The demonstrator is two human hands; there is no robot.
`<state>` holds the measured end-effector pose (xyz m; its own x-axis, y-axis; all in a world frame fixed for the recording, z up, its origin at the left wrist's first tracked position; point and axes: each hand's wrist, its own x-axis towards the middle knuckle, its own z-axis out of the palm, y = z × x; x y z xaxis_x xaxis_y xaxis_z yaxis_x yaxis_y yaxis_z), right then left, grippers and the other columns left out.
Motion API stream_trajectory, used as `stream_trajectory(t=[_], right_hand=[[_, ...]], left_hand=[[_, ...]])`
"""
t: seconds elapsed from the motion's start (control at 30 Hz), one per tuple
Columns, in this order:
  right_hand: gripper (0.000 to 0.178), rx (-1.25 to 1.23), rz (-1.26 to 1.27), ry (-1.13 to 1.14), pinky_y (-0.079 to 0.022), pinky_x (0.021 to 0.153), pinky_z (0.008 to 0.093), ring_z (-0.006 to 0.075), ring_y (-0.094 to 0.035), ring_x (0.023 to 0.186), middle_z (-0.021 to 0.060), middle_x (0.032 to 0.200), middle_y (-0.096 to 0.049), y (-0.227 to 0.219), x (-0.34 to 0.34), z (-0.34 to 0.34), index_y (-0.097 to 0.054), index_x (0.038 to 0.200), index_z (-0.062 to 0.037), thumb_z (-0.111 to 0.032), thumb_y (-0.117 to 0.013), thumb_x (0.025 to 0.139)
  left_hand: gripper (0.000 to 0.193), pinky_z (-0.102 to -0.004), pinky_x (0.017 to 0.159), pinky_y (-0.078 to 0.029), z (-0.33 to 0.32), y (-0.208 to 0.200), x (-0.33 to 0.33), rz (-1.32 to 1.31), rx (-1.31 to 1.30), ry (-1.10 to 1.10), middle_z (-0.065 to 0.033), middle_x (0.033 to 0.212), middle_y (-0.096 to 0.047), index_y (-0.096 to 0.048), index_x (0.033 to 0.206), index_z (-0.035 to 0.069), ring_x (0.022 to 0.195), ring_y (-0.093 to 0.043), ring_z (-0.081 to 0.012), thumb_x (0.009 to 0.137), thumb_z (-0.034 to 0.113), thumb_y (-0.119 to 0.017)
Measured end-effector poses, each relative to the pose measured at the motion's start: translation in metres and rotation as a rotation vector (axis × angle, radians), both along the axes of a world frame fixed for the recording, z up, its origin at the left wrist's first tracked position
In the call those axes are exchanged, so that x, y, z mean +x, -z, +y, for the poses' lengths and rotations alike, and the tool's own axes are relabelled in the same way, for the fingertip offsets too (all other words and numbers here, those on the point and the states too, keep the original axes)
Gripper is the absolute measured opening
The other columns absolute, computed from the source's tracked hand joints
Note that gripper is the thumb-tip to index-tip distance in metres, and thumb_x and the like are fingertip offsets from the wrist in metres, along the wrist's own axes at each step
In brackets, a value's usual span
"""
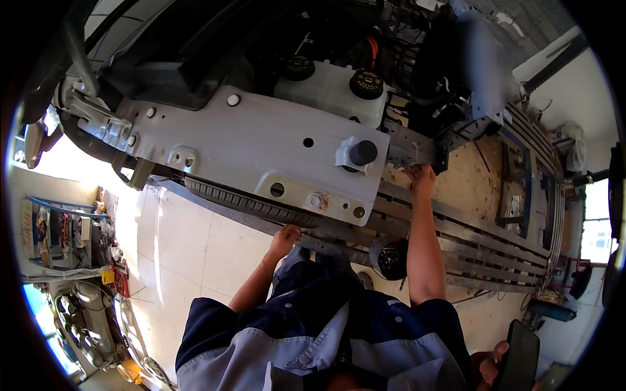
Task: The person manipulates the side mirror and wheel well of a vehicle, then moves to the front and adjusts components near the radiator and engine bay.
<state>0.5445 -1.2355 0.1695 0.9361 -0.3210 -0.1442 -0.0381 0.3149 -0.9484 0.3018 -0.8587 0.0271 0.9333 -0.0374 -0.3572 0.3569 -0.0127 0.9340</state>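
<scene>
A stripped car front lies before me, with a grey inner fender panel (241, 137) running across the middle. My right hand (421, 178) reaches past the panel's right end to a metal bracket (407, 144); its fingers are pinched together beneath it, and what they hold is hidden. Below the panel's lower edge, close to the tyre (254, 205), is my left hand (284, 242). Its fingers are curled in, and anything inside them is too small to make out. A dark round rubber stop (363, 152) sticks out of the panel near its right end.
Behind the panel sits a whitish fluid tank (326, 91) with black caps. Slatted metal rails (476, 244) stretch to the right, near a dark round container (391, 258). Another person's hand (489, 367) holds a phone (520, 358) at lower right. A tool rack (68, 231) stands left.
</scene>
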Motion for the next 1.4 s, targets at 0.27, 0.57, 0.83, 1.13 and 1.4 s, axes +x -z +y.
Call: stream_trajectory(t=[0.27,0.57,0.83,1.13,1.4], right_hand=[[0.023,-0.296,0.37,-0.183,-0.048,0.056,0.041,0.0195,-0.051,0.055,0.0075,0.064,-0.048,0.042,-0.026,0.007,-0.054,0.08,-0.0029,-0.02,-0.046,0.094],[0.013,-0.257,0.772,-0.1,-0.031,0.045,0.0414,0.0182,-0.034,0.048,0.0059,0.06,-0.037,0.174,-0.098,-0.014,-0.056,0.098,-0.0073,-0.015,-0.046,0.096],[0.026,-0.276,0.85,-0.496,-0.047,0.054,0.0442,0.0216,-0.053,0.058,0.012,0.076,-0.056,0.171,-0.069,0.021,-0.059,0.11,-0.0058,-0.025,-0.055,0.093],[0.028,-0.965,0.467,-0.234,-0.047,0.06,0.0472,0.031,-0.061,0.076,0.0173,0.092,-0.061,0.141,0.003,0.015,-0.063,0.101,-0.007,-0.03,-0.049,0.094],[0.027,-1.149,0.267,-0.439,-0.048,0.068,0.049,0.0379,-0.061,0.085,0.0177,0.101,-0.063,0.134,0.032,0.054,-0.06,0.112,-0.0103,-0.027,-0.049,0.093]], left_hand=[[0.016,-0.0317,0.068,-0.052,-0.001,-0.017,0.011,0.024,0.092,0.049,-0.0128,0.081,-0.066,-0.058,0.098,-0.001,0.074,-0.066,-0.0203,0.09,0.011,-0.051],[0.019,-0.0366,0.071,-0.052,0.018,0.021,-0.022,0.071,0.181,0.032,-0.0144,0.082,-0.067,-0.062,0.094,-0.002,0.075,-0.067,-0.026,0.084,0.013,-0.056],[0.013,-0.0313,0.07,-0.054,0.041,0.057,-0.049,-0.207,0.254,0.057,-0.0092,0.088,-0.06,-0.056,0.1,0.001,0.08,-0.062,-0.0181,0.092,0.009,-0.051],[0.02,-0.0242,0.055,-0.043,0.053,0.058,-0.082,0.106,0.186,-0.043,-0.0074,0.085,-0.063,-0.055,0.105,0.005,0.072,-0.062,-0.014,0.093,0.019,-0.049],[0.021,-0.026,0.061,-0.049,0.04,0.004,-0.069,0.132,0.284,-0.014,-0.0097,0.085,-0.066,-0.057,0.106,0.001,0.074,-0.066,-0.0168,0.092,0.014,-0.048]])
